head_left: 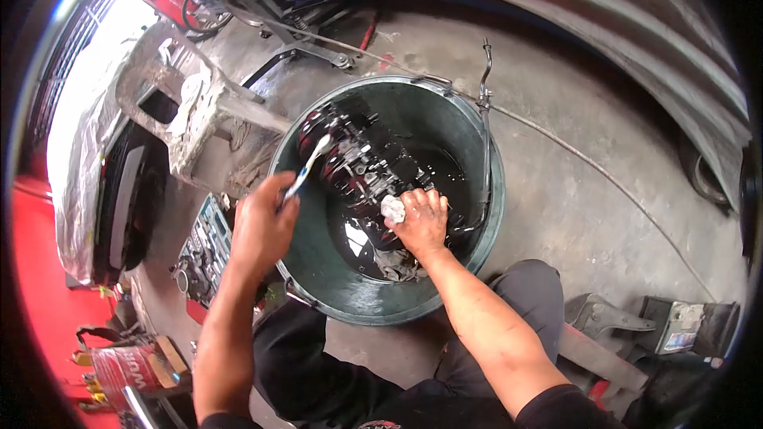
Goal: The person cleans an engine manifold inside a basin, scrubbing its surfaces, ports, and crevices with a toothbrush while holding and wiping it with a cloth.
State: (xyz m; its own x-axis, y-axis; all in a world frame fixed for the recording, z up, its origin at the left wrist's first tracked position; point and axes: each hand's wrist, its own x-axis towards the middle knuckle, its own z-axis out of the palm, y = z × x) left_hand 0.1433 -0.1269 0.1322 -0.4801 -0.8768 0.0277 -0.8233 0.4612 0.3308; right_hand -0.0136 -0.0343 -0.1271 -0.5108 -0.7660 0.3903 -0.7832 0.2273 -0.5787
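Note:
A dark metal engine part point(362, 163) with many small fittings lies tilted in a large round green tub point(381, 308), above dark liquid. My left hand point(266, 218) is closed round the handle of a white and blue brush point(310, 165), whose head is at the upper left of the part. On the part's lower right end rests my right hand point(421, 221), fingers bent over it, with a crumpled white wad point(393, 208) by the thumb. A grey rag point(397, 264) lies in the tub below that hand.
A metal pipe point(486, 135) leans inside the tub's right wall. A dirty plastic chair point(199, 111) and an open tool case point(208, 246) are at the left. A thin hose point(572, 151) crosses the floor behind. A battery point(682, 327) sits at the lower right.

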